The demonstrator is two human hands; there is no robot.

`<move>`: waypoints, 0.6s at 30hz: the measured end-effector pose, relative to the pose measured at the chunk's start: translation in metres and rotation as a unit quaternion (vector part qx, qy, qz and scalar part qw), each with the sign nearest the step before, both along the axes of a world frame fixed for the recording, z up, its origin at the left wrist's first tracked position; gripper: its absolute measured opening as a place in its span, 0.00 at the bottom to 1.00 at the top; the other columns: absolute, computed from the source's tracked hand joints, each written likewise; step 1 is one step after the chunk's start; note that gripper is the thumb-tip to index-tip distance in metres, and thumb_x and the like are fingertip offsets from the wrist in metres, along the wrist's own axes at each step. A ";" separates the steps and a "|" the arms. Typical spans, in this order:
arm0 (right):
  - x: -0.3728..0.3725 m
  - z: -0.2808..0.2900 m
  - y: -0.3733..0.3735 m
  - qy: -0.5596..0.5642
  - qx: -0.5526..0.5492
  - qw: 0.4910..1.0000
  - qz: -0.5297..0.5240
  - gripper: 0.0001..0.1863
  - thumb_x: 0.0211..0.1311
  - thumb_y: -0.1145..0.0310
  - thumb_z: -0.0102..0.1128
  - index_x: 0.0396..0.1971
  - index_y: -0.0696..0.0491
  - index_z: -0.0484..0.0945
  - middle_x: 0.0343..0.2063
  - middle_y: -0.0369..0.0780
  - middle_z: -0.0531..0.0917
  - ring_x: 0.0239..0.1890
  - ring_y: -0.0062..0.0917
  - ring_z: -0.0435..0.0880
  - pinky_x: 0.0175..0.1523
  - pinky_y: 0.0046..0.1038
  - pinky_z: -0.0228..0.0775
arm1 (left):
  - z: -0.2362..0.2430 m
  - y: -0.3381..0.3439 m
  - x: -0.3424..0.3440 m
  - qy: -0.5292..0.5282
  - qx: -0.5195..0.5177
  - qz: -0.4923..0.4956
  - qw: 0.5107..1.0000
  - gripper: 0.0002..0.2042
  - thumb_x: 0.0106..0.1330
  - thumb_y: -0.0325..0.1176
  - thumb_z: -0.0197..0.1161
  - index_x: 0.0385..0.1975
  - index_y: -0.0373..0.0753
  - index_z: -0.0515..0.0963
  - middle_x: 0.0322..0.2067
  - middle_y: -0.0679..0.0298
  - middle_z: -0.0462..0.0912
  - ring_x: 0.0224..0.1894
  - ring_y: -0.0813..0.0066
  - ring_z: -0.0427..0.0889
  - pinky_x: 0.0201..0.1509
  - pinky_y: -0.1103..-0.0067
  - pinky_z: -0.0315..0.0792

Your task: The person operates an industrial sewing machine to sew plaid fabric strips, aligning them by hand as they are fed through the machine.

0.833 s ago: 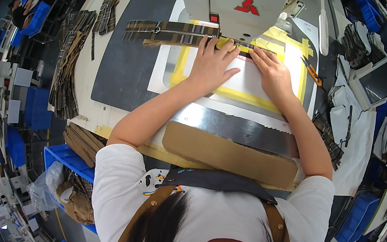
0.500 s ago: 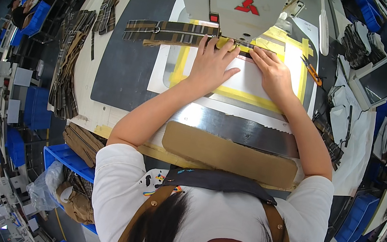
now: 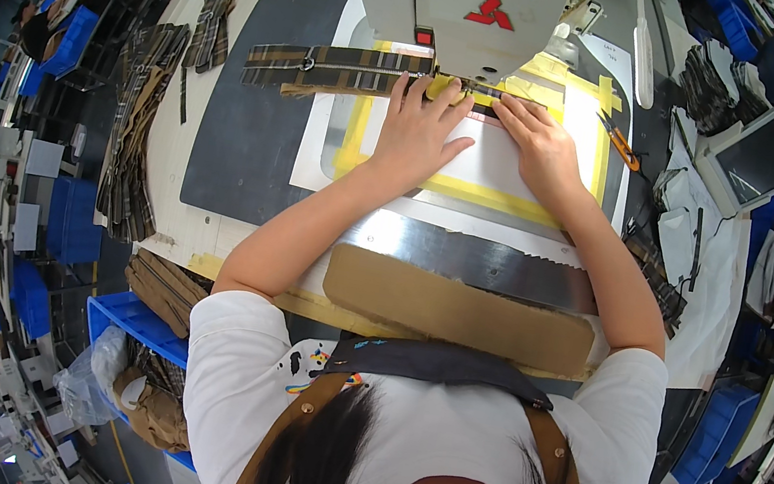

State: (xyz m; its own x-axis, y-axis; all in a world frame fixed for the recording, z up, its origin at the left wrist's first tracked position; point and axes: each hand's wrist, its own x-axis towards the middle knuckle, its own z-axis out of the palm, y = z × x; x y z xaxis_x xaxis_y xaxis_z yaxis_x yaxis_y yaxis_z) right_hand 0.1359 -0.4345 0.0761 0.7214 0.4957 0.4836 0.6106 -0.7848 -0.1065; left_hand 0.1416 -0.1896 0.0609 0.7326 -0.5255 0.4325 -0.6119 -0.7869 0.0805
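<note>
A plaid fabric strip with a metal zipper lies across the machine bed, its right part running beneath the white sewing machine head. My left hand rests on the strip's near edge, fingers spread and pressing down beside a yellow piece under the head. To the right of the needle area, my right hand lies with its fingers stretched out over the strip and the yellow-taped border. Both hands press rather than grasp. The stitching point itself is hidden behind the machine head and my fingertips.
Orange-handled thread snips lie right of the taped white template. Plaid pieces are piled at the left table edge. A screen unit stands at right. Blue bins sit below the table.
The whole picture has shifted very slightly to the left. Both hands stay pressed at the same place on the strip.
</note>
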 end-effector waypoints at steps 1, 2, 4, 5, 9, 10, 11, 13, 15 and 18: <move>0.001 -0.001 0.000 0.001 -0.002 1.000 0.000 0.28 0.53 0.82 0.61 0.58 0.56 0.83 0.58 0.41 0.86 0.59 0.33 0.84 0.56 0.31 0.84 | 0.000 0.000 0.000 -0.006 -0.002 0.000 1.000 0.27 0.71 0.53 0.65 0.66 0.47 0.77 0.68 0.61 0.75 0.69 0.49 0.68 0.79 0.47 0.52; 0.001 -0.001 0.001 0.003 -0.002 1.000 -0.001 0.28 0.53 0.82 0.61 0.58 0.56 0.83 0.58 0.41 0.86 0.59 0.33 0.84 0.56 0.31 0.84 | -0.001 0.000 0.001 -0.011 -0.003 -0.001 1.000 0.27 0.71 0.52 0.65 0.66 0.47 0.78 0.67 0.61 0.75 0.69 0.49 0.68 0.79 0.47 0.52; 0.000 -0.001 0.000 0.005 0.006 1.000 0.002 0.28 0.52 0.83 0.60 0.57 0.57 0.84 0.58 0.41 0.86 0.59 0.33 0.84 0.57 0.31 0.84 | -0.001 0.001 0.001 -0.009 -0.002 0.000 1.000 0.27 0.71 0.52 0.65 0.66 0.47 0.78 0.67 0.61 0.75 0.69 0.49 0.68 0.79 0.46 0.52; 0.000 -0.001 0.000 0.005 0.006 1.000 0.001 0.28 0.52 0.83 0.60 0.57 0.57 0.84 0.58 0.41 0.86 0.59 0.33 0.84 0.57 0.31 0.84 | -0.001 0.002 0.001 -0.007 0.000 0.001 1.000 0.27 0.71 0.52 0.65 0.66 0.48 0.78 0.67 0.61 0.75 0.68 0.50 0.69 0.78 0.46 0.52; 0.002 -0.001 0.001 0.002 0.008 1.000 0.008 0.28 0.52 0.83 0.60 0.57 0.57 0.84 0.59 0.41 0.86 0.59 0.34 0.84 0.59 0.32 0.82 | -0.003 0.002 0.002 -0.025 0.005 0.000 1.000 0.26 0.72 0.51 0.65 0.65 0.48 0.78 0.67 0.62 0.75 0.68 0.50 0.69 0.78 0.45 0.52; 0.002 -0.001 0.001 0.005 0.013 1.000 0.014 0.28 0.52 0.83 0.60 0.57 0.57 0.84 0.59 0.41 0.86 0.59 0.34 0.84 0.59 0.32 0.82 | -0.002 0.002 0.003 -0.027 0.014 0.007 1.000 0.26 0.72 0.52 0.65 0.65 0.48 0.78 0.66 0.62 0.76 0.67 0.50 0.70 0.78 0.45 0.51; 0.003 0.000 0.002 0.006 0.013 1.000 0.014 0.28 0.52 0.83 0.60 0.57 0.57 0.84 0.59 0.41 0.86 0.59 0.34 0.84 0.59 0.32 0.82 | -0.001 0.002 0.003 -0.029 0.023 0.013 0.999 0.26 0.72 0.52 0.65 0.65 0.48 0.79 0.66 0.62 0.76 0.67 0.51 0.70 0.79 0.45 0.51; 0.003 0.000 0.004 0.029 0.029 0.999 0.014 0.28 0.55 0.83 0.58 0.58 0.56 0.84 0.58 0.43 0.86 0.60 0.37 0.85 0.61 0.35 0.81 | 0.001 -0.001 0.002 -0.033 0.031 0.024 0.999 0.26 0.71 0.53 0.65 0.64 0.47 0.79 0.65 0.61 0.77 0.67 0.50 0.71 0.79 0.45 0.51; 0.003 0.000 0.005 0.034 0.033 0.999 0.013 0.28 0.55 0.84 0.58 0.58 0.56 0.84 0.59 0.43 0.86 0.60 0.37 0.85 0.62 0.35 0.81 | 0.000 -0.004 0.001 -0.036 0.038 0.035 0.998 0.26 0.71 0.54 0.65 0.64 0.47 0.79 0.65 0.61 0.77 0.66 0.50 0.71 0.79 0.45 0.50; 0.003 0.001 0.007 0.037 0.033 0.999 0.013 0.28 0.56 0.84 0.57 0.58 0.56 0.84 0.59 0.43 0.86 0.60 0.38 0.85 0.63 0.36 0.81 | -0.002 -0.005 0.001 -0.044 0.041 0.046 0.997 0.27 0.70 0.55 0.65 0.65 0.49 0.79 0.64 0.61 0.78 0.66 0.50 0.72 0.79 0.44 0.50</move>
